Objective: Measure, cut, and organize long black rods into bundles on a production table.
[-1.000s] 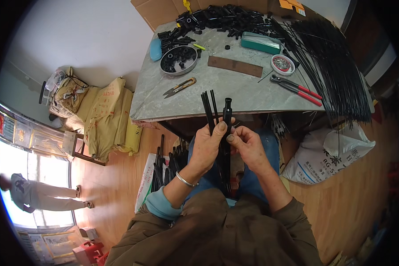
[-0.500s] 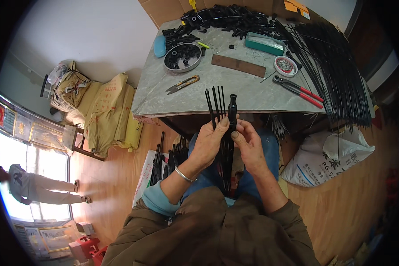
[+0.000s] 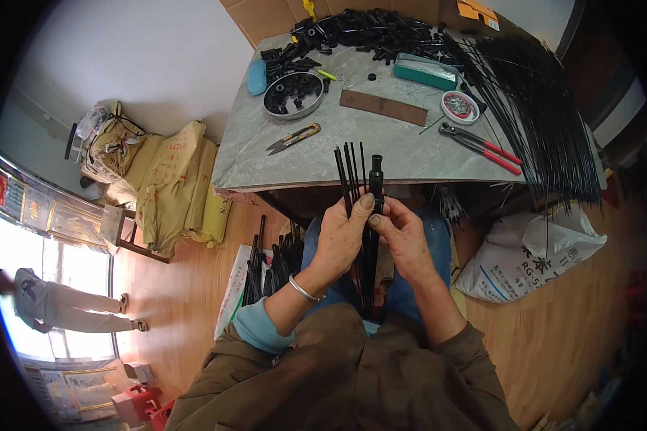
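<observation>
the left hand (image 3: 341, 241) grips a bunch of thin black rods (image 3: 350, 176), fingers closed. the right hand (image 3: 402, 241) pinches a black tube (image 3: 375, 179) beside them. both are held up near the counter (image 3: 280, 169) edge. red pliers (image 3: 482, 144) lie on it.

Beyond the fingertips stands a grey stone-like table (image 3: 316, 161) against a plain white wall (image 3: 144, 57). The floor (image 3: 553, 345) under and around the fingers is warm wooden boards. Far to the left of the fingers a big window (image 3: 57, 266) gives strong daylight (a person (image 3: 57, 305) stands there). Yellow sacks (image 3: 176, 183) are piled by the wall, left of the fingers. To the right of the fingers a white bag (image 3: 532, 258) lies on the floor.
</observation>
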### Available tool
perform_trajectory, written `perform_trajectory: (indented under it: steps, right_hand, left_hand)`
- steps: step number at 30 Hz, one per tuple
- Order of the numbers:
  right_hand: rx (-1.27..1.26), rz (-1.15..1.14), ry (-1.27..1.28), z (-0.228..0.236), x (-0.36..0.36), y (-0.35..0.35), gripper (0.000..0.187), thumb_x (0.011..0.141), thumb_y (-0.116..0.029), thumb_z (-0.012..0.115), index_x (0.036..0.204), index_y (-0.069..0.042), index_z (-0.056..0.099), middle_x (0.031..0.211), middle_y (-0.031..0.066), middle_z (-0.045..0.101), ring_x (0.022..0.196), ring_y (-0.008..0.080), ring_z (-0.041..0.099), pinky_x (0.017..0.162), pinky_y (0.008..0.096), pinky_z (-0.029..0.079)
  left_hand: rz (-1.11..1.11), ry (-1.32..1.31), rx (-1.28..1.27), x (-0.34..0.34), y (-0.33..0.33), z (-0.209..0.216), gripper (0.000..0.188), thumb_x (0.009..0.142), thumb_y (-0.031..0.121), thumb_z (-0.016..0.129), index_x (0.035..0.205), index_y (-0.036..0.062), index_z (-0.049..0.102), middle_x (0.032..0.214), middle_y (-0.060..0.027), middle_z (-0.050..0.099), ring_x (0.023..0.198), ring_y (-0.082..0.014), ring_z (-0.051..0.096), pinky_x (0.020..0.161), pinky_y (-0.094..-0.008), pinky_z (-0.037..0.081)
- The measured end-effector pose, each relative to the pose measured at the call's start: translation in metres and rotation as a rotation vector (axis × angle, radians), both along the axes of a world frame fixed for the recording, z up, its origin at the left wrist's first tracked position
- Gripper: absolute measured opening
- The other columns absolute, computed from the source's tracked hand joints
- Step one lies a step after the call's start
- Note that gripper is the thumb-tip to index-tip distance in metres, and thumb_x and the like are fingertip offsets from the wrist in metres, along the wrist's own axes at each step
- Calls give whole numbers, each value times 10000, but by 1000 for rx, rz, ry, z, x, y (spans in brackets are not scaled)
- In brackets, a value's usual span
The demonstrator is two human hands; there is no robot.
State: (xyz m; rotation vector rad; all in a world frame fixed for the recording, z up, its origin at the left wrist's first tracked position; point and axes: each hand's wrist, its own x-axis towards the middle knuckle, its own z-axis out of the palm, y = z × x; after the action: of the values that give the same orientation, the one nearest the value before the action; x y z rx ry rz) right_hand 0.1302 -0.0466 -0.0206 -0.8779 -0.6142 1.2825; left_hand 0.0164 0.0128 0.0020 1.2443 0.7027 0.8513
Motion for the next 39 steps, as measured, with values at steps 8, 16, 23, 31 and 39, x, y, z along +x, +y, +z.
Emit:
perform_trajectory:
  steps: [8,16,23,31,39]
  right_hand:
    - [33,-153,-113,5,-11,3,197,862,-151,690,1011,-61,598,851,-77,574,745,8,520,619,154,431]
    - [-1,-65,-162,3,-2,3,163,851,-153,701,943,-67,597,795,-82,557,670,-6,474,559,154,379]
    - [-42,-13,-33,-4,5,1,202,820,-62,719,863,-78,522,776,-68,479,666,0,426,575,151,361]
    - [-79,-46,-55,3,4,0,234,813,-58,727,894,-83,509,782,-70,457,661,1,439,566,161,375]
    - [-85,0,-93,5,11,1,248,817,-86,730,851,-91,484,748,-72,455,630,23,447,534,188,389]
  left_hand:
    - [9,-31,-46,3,0,-2,357,959,304,547,1100,-20,601,923,-62,655,848,-118,602,785,-247,477]
    - [111,64,51,4,-7,3,313,955,303,558,974,3,646,827,-9,652,768,-78,576,705,-226,468]
    - [94,81,39,7,-11,1,376,976,342,507,1072,-4,619,888,-29,627,804,-84,563,735,-227,462]
    - [-56,-32,-55,4,-2,2,414,982,384,476,1116,2,565,912,-32,601,841,-91,556,750,-225,461]
    - [-158,-47,-38,3,1,2,404,996,382,438,1080,3,549,894,-44,602,855,-105,566,777,-237,463]
